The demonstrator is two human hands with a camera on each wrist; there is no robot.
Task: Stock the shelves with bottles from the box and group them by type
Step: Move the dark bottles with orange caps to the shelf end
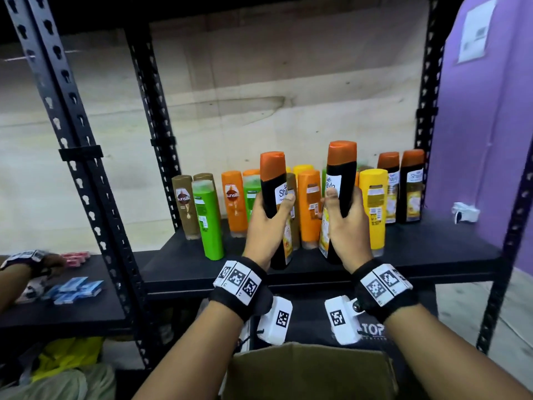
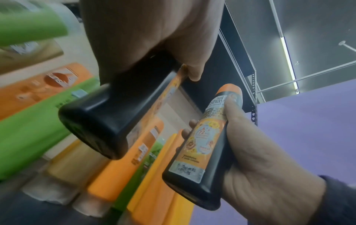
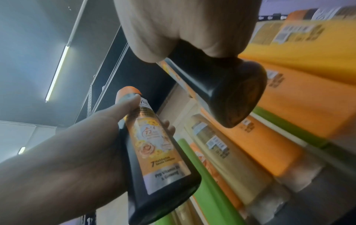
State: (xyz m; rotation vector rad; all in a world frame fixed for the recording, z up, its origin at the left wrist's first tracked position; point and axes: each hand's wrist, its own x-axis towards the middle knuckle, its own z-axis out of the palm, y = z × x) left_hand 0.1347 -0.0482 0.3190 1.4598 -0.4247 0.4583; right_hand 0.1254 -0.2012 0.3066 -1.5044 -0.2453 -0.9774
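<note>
My left hand (image 1: 268, 217) grips a black bottle with an orange cap (image 1: 272, 183) upright, and my right hand (image 1: 344, 220) grips a matching black bottle (image 1: 341, 174) slightly higher. Both bottles hang above the front of the black shelf (image 1: 418, 255). Behind them stand brown (image 1: 183, 203), green (image 1: 206, 217), orange (image 1: 233, 197) and yellow (image 1: 373, 203) bottles. Two more black bottles (image 1: 401, 186) stand at the shelf's right end. The cardboard box (image 1: 305, 370) sits open below my wrists. In the left wrist view my left hand (image 2: 150, 38) wraps its bottle (image 2: 100, 121).
Another person's hand (image 1: 28, 264) rests on the neighbouring lower shelf by blue packs (image 1: 75, 290) and pink packs (image 1: 76, 258). A purple wall (image 1: 484, 140) borders the right side. A small white object (image 1: 464, 212) lies on the shelf's right end. Black uprights (image 1: 86, 168) frame the bay.
</note>
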